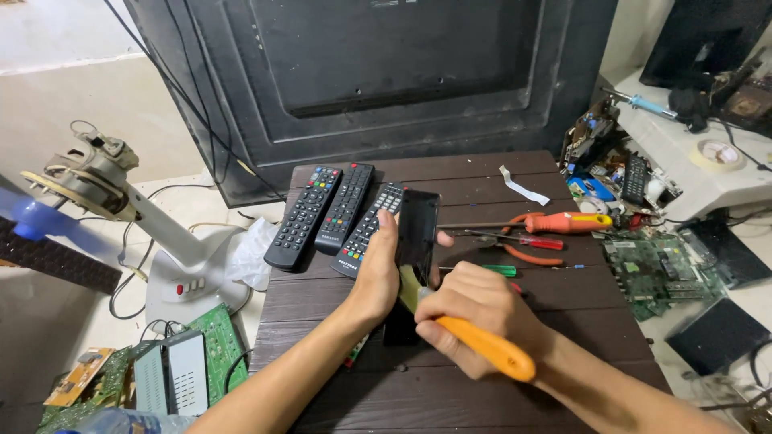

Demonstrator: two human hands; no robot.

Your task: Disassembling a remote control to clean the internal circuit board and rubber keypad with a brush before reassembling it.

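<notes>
My left hand (376, 277) grips a long black remote-control shell (416, 233), held on edge above the dark wooden table (450, 402). My right hand (474, 313) is closed around an orange-handled tool (486, 347); its tip is at the shell's side, hidden behind my fingers. Three black remotes lie side by side just beyond my left hand: one (303, 215) at the left, one (346, 207) in the middle, one (366, 233) partly behind my thumb.
An orange-handled screwdriver (567, 223), red-handled pliers (527, 245) and a green-handled tool (498, 270) lie to the right. A big black TV back (386, 72) stands behind. Green circuit boards (655, 269) and a white fan base (189, 277) flank the table.
</notes>
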